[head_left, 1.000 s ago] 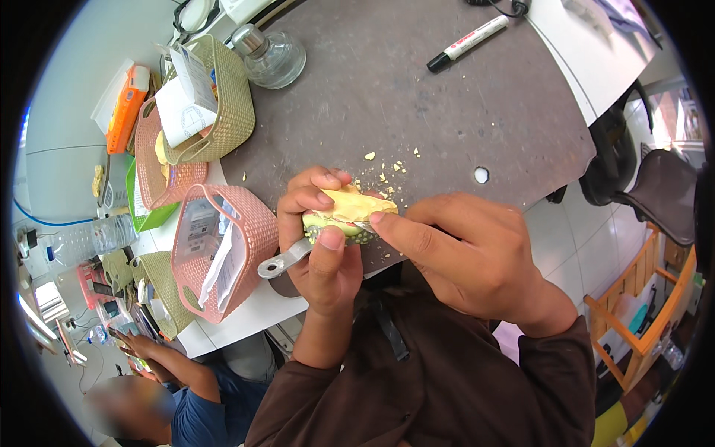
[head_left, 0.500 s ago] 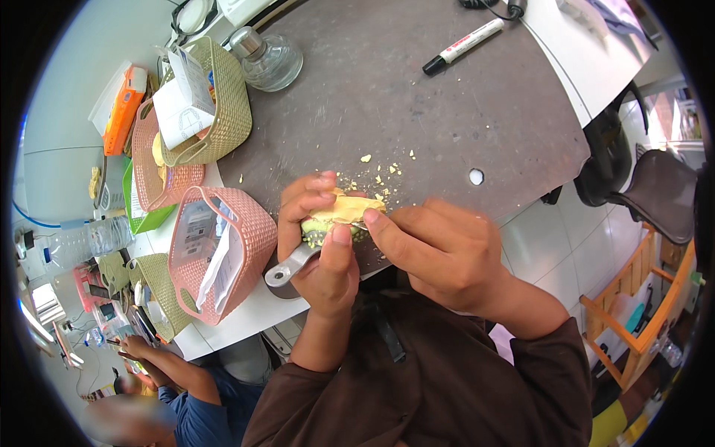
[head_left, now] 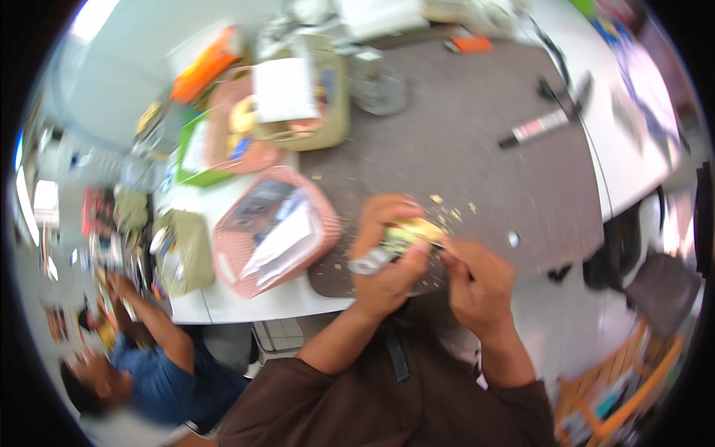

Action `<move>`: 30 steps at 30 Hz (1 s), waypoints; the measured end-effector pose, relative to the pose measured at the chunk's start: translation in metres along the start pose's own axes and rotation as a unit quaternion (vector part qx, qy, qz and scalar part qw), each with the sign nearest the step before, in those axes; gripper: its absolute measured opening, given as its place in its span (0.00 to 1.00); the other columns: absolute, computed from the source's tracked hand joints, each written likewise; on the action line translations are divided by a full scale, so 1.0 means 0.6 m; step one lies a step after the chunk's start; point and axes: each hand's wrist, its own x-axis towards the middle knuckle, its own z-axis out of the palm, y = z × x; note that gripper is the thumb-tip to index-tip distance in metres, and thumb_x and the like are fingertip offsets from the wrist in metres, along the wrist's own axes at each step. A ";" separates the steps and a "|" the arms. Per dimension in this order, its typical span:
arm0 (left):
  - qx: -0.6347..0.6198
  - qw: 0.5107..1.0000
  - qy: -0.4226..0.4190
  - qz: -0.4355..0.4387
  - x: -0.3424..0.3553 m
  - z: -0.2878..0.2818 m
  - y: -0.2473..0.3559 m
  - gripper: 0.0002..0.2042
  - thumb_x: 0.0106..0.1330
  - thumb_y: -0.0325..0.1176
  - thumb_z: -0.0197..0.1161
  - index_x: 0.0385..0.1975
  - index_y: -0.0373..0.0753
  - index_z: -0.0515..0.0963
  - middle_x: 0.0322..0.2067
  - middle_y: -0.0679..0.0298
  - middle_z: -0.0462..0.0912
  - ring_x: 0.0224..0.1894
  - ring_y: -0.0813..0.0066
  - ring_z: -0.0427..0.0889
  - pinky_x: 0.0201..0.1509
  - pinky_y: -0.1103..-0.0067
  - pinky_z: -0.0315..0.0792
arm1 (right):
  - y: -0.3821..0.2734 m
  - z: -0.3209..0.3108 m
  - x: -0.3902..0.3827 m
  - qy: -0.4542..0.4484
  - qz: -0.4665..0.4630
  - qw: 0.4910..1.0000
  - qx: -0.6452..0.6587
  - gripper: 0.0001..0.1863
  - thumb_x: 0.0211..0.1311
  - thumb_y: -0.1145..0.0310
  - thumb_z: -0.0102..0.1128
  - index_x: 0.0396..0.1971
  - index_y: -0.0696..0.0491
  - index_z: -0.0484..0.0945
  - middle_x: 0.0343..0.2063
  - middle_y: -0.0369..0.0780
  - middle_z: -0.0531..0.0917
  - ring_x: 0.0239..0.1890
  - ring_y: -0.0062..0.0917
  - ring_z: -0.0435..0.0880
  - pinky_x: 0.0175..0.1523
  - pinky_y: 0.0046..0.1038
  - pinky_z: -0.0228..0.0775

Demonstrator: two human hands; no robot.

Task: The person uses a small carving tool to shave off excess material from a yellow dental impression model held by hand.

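Note:
My left hand (head_left: pixel 387 289) is closed around a small green, dotted piece with a yellow, crumbly-looking layer (head_left: pixel 418 228). A grey metal handle (head_left: pixel 370 262) sticks out of this grip toward the left. At the piece's right end, my right hand (head_left: pixel 480 287) has its fingers pinched together against the yellow layer. Whatever lies between those fingers is blurred and too small to name. Yellow crumbs (head_left: pixel 456 214) are scattered on the dark brown mat (head_left: pixel 447 134) just beyond my hands.
Left of my hands stands a pink basket (head_left: pixel 328 216) with papers; farther back are an olive basket (head_left: pixel 339 112) and a glass bottle (head_left: pixel 381 86). A marker (head_left: pixel 538 128) lies at the far right. A co-worker in a blue shirt (head_left: pixel 167 372) sits at the lower left.
The view has swung, so the table, baskets and my hands appear farther right, and motion blurs it. My left hand still grips the piece; my right fingers stay at its right end.

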 end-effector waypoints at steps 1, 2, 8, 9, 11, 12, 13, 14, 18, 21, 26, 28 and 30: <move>-0.049 0.998 0.006 -0.033 -0.003 0.003 0.001 0.19 0.57 0.25 0.66 0.50 0.35 0.75 0.50 0.55 0.75 0.53 0.66 0.76 0.60 0.73 0.69 | 0.001 -0.009 -0.003 -0.016 0.023 1.000 0.010 0.11 0.60 0.80 0.66 0.42 0.55 0.84 0.32 0.43 0.87 0.29 0.31 0.87 0.33 0.27 0.77; -0.111 0.992 0.015 -0.061 -0.006 0.007 0.001 0.19 0.57 0.25 0.66 0.50 0.36 0.73 0.50 0.56 0.73 0.52 0.68 0.75 0.59 0.74 0.69 | 0.001 -0.014 -0.007 -0.022 0.041 0.999 0.021 0.10 0.61 0.77 0.68 0.43 0.56 0.84 0.31 0.43 0.87 0.28 0.29 0.86 0.35 0.26 0.76; -0.024 0.998 0.050 0.030 -0.003 0.003 0.011 0.18 0.59 0.25 0.66 0.48 0.37 0.72 0.47 0.55 0.71 0.53 0.65 0.72 0.60 0.72 0.67 | -0.008 -0.023 0.000 -0.010 0.078 0.996 0.049 0.21 0.57 0.70 0.76 0.51 0.58 0.82 0.38 0.41 0.86 0.36 0.23 0.83 0.41 0.24 0.76; -0.019 0.997 0.050 0.051 -0.003 0.004 0.007 0.17 0.59 0.26 0.66 0.48 0.37 0.72 0.47 0.55 0.71 0.52 0.63 0.72 0.60 0.71 0.67 | -0.016 -0.018 0.006 0.002 0.066 0.996 0.065 0.23 0.57 0.70 0.76 0.52 0.58 0.82 0.40 0.41 0.86 0.38 0.23 0.83 0.41 0.25 0.76; -0.006 0.995 0.044 0.088 -0.004 0.003 0.010 0.17 0.60 0.26 0.65 0.48 0.36 0.72 0.47 0.54 0.71 0.51 0.60 0.72 0.59 0.69 0.67 | -0.003 -0.013 0.015 -0.045 0.008 0.999 -0.005 0.25 0.57 0.71 0.74 0.56 0.58 0.80 0.45 0.44 0.85 0.43 0.24 0.84 0.44 0.24 0.76; -0.007 0.995 0.034 0.096 0.003 0.017 0.013 0.16 0.60 0.27 0.64 0.47 0.36 0.72 0.48 0.54 0.71 0.51 0.57 0.71 0.59 0.67 0.67 | 0.021 -0.014 0.013 -0.045 0.019 0.999 -0.003 0.25 0.58 0.71 0.73 0.56 0.58 0.80 0.45 0.44 0.85 0.43 0.25 0.84 0.45 0.24 0.76; 0.006 0.994 0.040 0.100 0.001 0.015 0.021 0.16 0.60 0.28 0.65 0.48 0.36 0.72 0.49 0.53 0.71 0.53 0.56 0.71 0.59 0.67 0.67 | 0.023 -0.009 0.014 -0.060 0.022 0.998 0.009 0.25 0.58 0.72 0.72 0.56 0.59 0.80 0.45 0.45 0.85 0.43 0.26 0.85 0.46 0.24 0.76; 0.017 0.994 0.044 0.102 0.000 0.012 0.028 0.17 0.60 0.28 0.65 0.48 0.36 0.72 0.50 0.52 0.70 0.54 0.55 0.70 0.60 0.67 0.66 | 0.014 -0.007 0.017 -0.063 0.030 0.998 0.010 0.23 0.62 0.70 0.68 0.57 0.60 0.79 0.46 0.46 0.85 0.43 0.27 0.86 0.47 0.26 0.77; 0.011 0.989 0.016 0.147 0.014 0.006 0.069 0.23 0.59 0.30 0.66 0.55 0.36 0.71 0.60 0.48 0.68 0.63 0.51 0.67 0.65 0.65 0.65 | 0.015 -0.001 0.040 0.020 -0.063 0.996 0.058 0.20 0.73 0.64 0.59 0.56 0.63 0.76 0.44 0.42 0.86 0.45 0.27 0.85 0.46 0.28 0.77; -0.027 0.986 0.016 0.161 0.025 -0.022 0.077 0.30 0.58 0.31 0.68 0.63 0.37 0.69 0.69 0.46 0.63 0.71 0.48 0.62 0.71 0.63 0.61 | 0.003 -0.016 0.078 -0.038 0.038 0.990 0.130 0.17 0.75 0.57 0.59 0.49 0.58 0.78 0.28 0.32 0.79 0.26 0.13 0.73 0.29 0.20 0.62; 0.046 0.993 0.035 0.107 0.010 -0.041 0.068 0.34 0.59 0.31 0.67 0.68 0.36 0.66 0.72 0.48 0.62 0.74 0.52 0.62 0.76 0.64 0.54 | -0.034 -0.049 0.101 -0.071 0.146 0.939 0.304 0.20 0.75 0.53 0.58 0.45 0.59 0.77 0.23 0.32 0.77 0.12 0.08 0.58 0.16 0.16 0.48; 0.041 0.995 0.029 0.086 -0.002 -0.042 0.072 0.33 0.60 0.30 0.66 0.68 0.36 0.66 0.71 0.49 0.64 0.73 0.53 0.63 0.76 0.64 0.55 | -0.044 -0.061 0.099 -0.080 0.155 0.924 0.340 0.22 0.76 0.53 0.57 0.45 0.61 0.76 0.29 0.36 0.81 0.12 0.09 0.58 0.16 0.15 0.49; 0.011 0.997 0.007 0.075 -0.008 -0.038 0.070 0.32 0.61 0.29 0.65 0.68 0.36 0.67 0.71 0.50 0.65 0.73 0.54 0.64 0.76 0.65 0.55 | -0.057 -0.072 0.095 -0.084 0.156 0.915 0.362 0.22 0.76 0.54 0.56 0.46 0.62 0.75 0.31 0.38 0.82 0.12 0.09 0.57 0.16 0.15 0.49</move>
